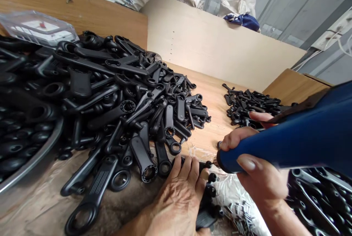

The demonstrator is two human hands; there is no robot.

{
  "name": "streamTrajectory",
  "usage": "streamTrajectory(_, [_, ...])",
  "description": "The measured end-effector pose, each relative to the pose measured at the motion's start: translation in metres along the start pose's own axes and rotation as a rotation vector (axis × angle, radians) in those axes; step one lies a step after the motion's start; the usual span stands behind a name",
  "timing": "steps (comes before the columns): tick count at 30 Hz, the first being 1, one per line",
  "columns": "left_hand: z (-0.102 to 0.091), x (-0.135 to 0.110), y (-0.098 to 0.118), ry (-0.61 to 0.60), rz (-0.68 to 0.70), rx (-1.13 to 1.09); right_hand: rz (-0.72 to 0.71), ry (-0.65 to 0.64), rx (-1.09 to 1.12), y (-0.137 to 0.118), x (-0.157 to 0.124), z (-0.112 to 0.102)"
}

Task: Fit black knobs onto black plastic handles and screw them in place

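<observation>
My right hand is wrapped round the body of a blue power screwdriver. Its nose points left, close to the fingers of my left hand. That hand is closed, palm down, over a black plastic crank handle, which it largely covers. A row of round black knobs sticks out along the right of this hand. Small metal screws lie on a clear plastic bag below the screwdriver. Just beyond my left fingertips are black crank handles with ring ends.
A large heap of black handles fills the left side, beside a metal-rimmed bowl of black knobs. A smaller pile lies at the back right. More black parts sit at the lower right. Wooden boards wall the bench.
</observation>
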State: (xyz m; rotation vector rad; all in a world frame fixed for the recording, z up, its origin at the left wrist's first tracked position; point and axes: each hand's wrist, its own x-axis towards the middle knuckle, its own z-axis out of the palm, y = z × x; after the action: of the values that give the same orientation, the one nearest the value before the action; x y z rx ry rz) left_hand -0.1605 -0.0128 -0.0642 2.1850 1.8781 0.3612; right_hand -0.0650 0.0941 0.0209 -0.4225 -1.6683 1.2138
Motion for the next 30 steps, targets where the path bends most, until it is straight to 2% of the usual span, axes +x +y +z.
streamTrajectory(3, [-0.018,-0.004,0.010,-0.085,-0.092,-0.031,-0.039,0.017,0.075,0.001,-0.001,-0.004])
streamTrajectory(5, [-0.026,-0.006,0.015,-0.143,-0.132,-0.013,-0.031,0.076,0.134,-0.004,-0.001,-0.008])
streamTrajectory(9, [-0.029,-0.006,0.018,-0.154,-0.137,0.025,-0.008,0.153,0.290,-0.024,0.000,-0.018])
streamTrajectory(15, [-0.028,-0.005,0.018,-0.178,-0.138,0.006,0.111,0.024,0.306,-0.036,-0.005,-0.022])
streamTrajectory(24, [-0.029,-0.005,0.019,-0.198,-0.159,-0.014,0.133,0.025,0.286,-0.035,-0.005,-0.022])
streamTrajectory(30, [-0.030,-0.005,0.019,-0.207,-0.163,-0.019,0.124,-0.042,0.283,-0.029,-0.007,-0.022])
